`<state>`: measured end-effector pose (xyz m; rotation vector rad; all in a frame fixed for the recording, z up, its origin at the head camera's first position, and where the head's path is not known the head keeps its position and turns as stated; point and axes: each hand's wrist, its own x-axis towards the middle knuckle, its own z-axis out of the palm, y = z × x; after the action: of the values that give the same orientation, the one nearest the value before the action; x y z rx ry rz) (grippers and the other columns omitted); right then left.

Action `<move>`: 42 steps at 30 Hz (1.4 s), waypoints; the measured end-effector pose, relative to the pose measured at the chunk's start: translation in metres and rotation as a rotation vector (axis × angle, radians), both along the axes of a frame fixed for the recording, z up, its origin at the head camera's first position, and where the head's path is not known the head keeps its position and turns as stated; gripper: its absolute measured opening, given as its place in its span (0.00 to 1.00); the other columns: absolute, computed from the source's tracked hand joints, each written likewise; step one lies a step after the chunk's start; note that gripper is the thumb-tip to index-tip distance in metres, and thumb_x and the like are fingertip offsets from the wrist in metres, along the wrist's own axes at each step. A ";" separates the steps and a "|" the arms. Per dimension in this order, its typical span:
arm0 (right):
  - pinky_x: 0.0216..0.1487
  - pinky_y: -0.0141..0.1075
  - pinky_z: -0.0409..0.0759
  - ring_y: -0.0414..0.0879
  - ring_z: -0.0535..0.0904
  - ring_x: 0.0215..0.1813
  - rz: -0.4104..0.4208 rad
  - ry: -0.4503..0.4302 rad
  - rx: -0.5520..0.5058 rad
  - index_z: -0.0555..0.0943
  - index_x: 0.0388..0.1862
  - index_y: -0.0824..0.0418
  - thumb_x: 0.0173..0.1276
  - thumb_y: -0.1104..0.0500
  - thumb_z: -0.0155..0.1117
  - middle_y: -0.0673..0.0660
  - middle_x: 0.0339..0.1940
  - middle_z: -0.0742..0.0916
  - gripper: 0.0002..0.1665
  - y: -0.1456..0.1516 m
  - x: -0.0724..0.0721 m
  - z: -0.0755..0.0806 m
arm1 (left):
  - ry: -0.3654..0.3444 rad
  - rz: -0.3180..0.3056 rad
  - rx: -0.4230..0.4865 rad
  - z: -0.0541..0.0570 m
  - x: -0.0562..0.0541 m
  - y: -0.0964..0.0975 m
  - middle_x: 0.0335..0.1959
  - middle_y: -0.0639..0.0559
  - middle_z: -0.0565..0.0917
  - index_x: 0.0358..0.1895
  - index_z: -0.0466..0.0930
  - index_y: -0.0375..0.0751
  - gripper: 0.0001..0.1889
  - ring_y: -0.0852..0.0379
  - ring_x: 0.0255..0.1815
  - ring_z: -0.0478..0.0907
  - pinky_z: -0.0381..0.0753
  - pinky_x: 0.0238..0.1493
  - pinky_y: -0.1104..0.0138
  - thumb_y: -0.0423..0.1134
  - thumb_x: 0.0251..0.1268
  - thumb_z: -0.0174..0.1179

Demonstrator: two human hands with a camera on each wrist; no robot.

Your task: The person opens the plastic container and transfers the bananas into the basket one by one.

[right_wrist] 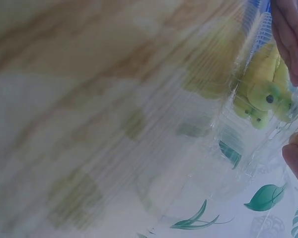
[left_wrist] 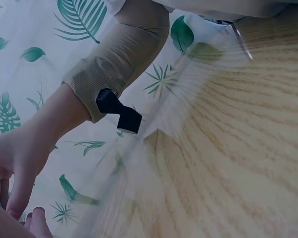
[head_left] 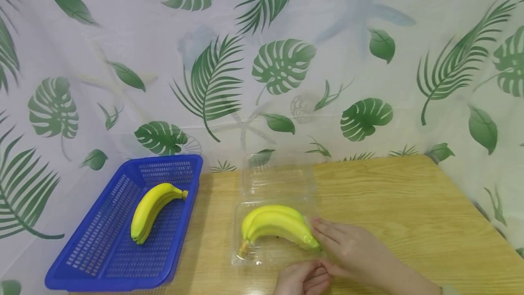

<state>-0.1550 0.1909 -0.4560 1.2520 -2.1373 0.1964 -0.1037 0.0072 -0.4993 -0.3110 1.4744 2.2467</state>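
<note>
A yellow banana bunch (head_left: 274, 226) with greenish tips lies in the base of a clear plastic clamshell box (head_left: 235, 261). The box's clear lid (head_left: 278, 181) stands raised behind it. My right hand (head_left: 352, 247) has its fingers extended against the box's right side, by the banana tips. At the near right corner is my left hand (head_left: 300, 279), its fingers bent and close to the right thumb; whether they grip the rim is hidden. The right wrist view shows the banana tips (right_wrist: 268, 96) through the plastic. In the left wrist view, the right hand (left_wrist: 20, 153) points downward.
A blue plastic basket (head_left: 180, 240) stands to the left, holding another banana bunch (head_left: 153, 208). Both containers rest on a wood-grain table (head_left: 409, 208). A leaf-printed white sheet (head_left: 319, 67) hangs behind the table and along its sides.
</note>
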 end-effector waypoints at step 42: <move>0.47 0.39 0.92 0.50 0.93 0.51 0.105 0.126 -0.053 0.90 0.52 0.67 0.87 0.40 0.46 0.61 0.54 0.93 0.35 -0.002 -0.014 -0.003 | 0.036 0.054 0.018 -0.003 -0.001 -0.002 0.49 0.28 0.90 0.55 0.83 0.17 0.19 0.46 0.48 0.92 0.92 0.55 0.59 0.34 0.75 0.58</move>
<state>-0.1685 0.1886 -0.4592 1.3119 -1.9495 0.2123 -0.1044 0.0056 -0.5025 -0.3098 1.4803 2.3178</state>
